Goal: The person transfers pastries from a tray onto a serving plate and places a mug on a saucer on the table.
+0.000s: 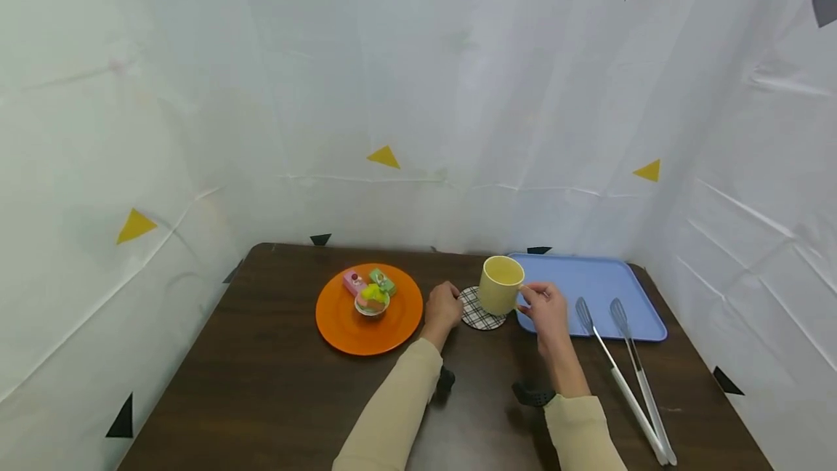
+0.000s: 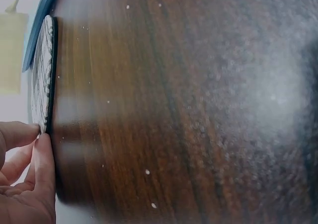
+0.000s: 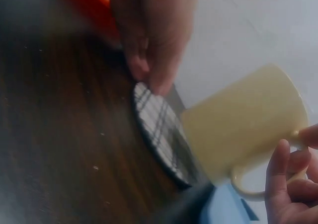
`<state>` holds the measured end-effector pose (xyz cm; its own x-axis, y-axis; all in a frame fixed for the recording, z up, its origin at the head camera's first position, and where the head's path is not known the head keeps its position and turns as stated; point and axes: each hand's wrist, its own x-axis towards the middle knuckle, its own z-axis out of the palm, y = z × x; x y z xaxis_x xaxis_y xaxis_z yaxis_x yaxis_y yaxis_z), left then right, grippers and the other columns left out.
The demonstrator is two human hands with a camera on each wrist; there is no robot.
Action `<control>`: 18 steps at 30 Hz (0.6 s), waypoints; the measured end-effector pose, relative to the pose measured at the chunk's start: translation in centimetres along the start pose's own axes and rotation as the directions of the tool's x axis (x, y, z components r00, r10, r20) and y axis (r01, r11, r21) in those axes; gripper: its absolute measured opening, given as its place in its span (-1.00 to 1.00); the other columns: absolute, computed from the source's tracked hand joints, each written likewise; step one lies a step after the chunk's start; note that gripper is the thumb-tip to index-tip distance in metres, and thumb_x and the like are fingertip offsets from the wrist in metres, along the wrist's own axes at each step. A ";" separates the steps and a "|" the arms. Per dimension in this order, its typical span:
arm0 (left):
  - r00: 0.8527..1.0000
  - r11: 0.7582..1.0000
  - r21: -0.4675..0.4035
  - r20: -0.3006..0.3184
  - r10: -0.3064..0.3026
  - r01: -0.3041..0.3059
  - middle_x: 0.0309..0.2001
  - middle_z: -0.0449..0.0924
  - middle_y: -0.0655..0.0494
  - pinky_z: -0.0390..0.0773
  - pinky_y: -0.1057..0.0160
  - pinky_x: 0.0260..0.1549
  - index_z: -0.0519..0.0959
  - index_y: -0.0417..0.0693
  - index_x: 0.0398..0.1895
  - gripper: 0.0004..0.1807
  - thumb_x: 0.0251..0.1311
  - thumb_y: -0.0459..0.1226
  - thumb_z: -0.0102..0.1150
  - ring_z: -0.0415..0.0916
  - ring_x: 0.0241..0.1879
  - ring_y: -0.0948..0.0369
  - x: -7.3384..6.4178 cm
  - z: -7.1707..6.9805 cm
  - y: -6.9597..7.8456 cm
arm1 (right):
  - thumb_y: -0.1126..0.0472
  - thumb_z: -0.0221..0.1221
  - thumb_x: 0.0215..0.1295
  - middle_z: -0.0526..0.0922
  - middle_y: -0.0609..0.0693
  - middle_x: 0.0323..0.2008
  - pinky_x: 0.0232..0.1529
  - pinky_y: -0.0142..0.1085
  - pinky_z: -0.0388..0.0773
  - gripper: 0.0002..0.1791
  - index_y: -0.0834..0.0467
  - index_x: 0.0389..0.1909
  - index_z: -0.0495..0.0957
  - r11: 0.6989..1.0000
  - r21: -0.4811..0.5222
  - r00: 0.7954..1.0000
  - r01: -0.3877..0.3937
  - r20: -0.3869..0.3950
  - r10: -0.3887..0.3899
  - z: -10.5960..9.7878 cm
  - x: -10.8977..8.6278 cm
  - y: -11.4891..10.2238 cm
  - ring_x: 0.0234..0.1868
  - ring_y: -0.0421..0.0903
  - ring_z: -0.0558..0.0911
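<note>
A round coaster (image 1: 482,320) with a black-and-white check lies on the dark wooden table between both hands. Thumb and fingers of my left hand (image 1: 444,307) pinch its left edge; the left wrist view shows the coaster (image 2: 43,75) nearly edge-on at the fingertips. My right hand (image 1: 546,307) holds a pale yellow mug (image 1: 499,286) by the handle. The mug is upright in the head view and overlaps the coaster's far right part. In the right wrist view, fingers curl round the mug's handle (image 3: 248,191), its base close over the coaster (image 3: 161,129).
An orange plate (image 1: 340,336) to the left bears small toy cakes (image 1: 373,291). Behind and right of the mug lies a blue tray (image 1: 556,275). Metal tongs (image 1: 637,376) lie with their tips over the tray. White sheeting (image 1: 418,93) stands behind the table (image 1: 281,384).
</note>
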<state>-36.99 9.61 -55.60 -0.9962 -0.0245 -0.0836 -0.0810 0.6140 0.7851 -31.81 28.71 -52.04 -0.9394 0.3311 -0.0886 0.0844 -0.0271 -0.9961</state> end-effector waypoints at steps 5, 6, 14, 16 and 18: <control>1.000 1.000 0.028 0.005 0.013 -0.013 0.09 0.68 -0.11 0.69 -0.03 0.14 0.67 -0.20 0.05 -0.81 0.49 -0.36 0.17 0.65 0.07 -0.04 -0.1 0.0 0.0 | 0.26 0.20 0.59 0.52 -0.19 -0.27 -0.11 -0.40 0.75 -0.80 0.30 0.01 0.45 0.999 0.042 1.000 -0.011 0.001 0.011 0.8 -0.1 1.2 -0.12 -0.19 0.54; 1.000 1.000 0.027 0.009 0.014 -0.014 0.09 0.68 -0.12 0.69 -0.03 0.14 0.66 -0.20 0.06 -0.80 0.49 -0.36 0.17 0.65 0.07 -0.05 -0.1 0.1 -0.1 | 0.27 0.20 0.58 0.53 -0.19 -0.27 -0.09 -0.38 0.76 -0.81 0.29 0.01 0.45 0.999 0.048 1.000 -0.014 0.004 0.014 0.9 -0.1 1.4 -0.12 -0.20 0.55; 1.000 0.999 0.027 0.009 0.020 -0.020 0.04 0.67 -0.11 0.69 -0.04 0.14 0.67 -0.18 0.03 -0.83 0.47 -0.34 0.22 0.64 0.06 -0.05 -0.1 0.1 -0.1 | 0.22 0.22 0.57 0.59 -0.13 -0.23 -0.04 -0.32 0.74 -0.75 0.29 0.07 0.47 0.999 0.028 1.000 -0.028 0.012 0.028 1.7 -0.6 1.9 -0.19 -0.25 0.57; 1.000 0.999 0.027 0.007 0.025 -0.025 0.04 0.66 -0.11 0.69 -0.04 0.14 0.67 -0.18 0.03 -0.83 0.47 -0.34 0.23 0.64 0.06 -0.06 0.0 0.0 -0.2 | 0.19 0.22 0.58 0.57 -0.12 -0.25 -0.08 -0.34 0.70 -0.72 0.30 0.09 0.48 1.000 -0.006 0.999 -0.030 0.014 0.031 1.9 -0.7 1.9 -0.20 -0.24 0.56; 1.000 0.999 0.028 0.010 0.025 -0.026 0.04 0.66 -0.11 0.69 -0.04 0.13 0.67 -0.18 0.04 -0.82 0.47 -0.33 0.23 0.64 0.05 -0.05 0.1 -0.1 -0.3 | 0.17 0.22 0.58 0.58 -0.14 -0.29 -0.13 -0.35 0.66 -0.70 0.30 0.10 0.49 0.999 -0.037 1.000 -0.023 0.017 0.023 2.1 -0.8 1.8 -0.23 -0.24 0.56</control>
<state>-37.04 9.38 -55.80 -0.9976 -0.0014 -0.0697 -0.0546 0.6365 0.7693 -31.56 26.43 -53.74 -0.9427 0.3143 -0.1119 0.1178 -0.0001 -0.9930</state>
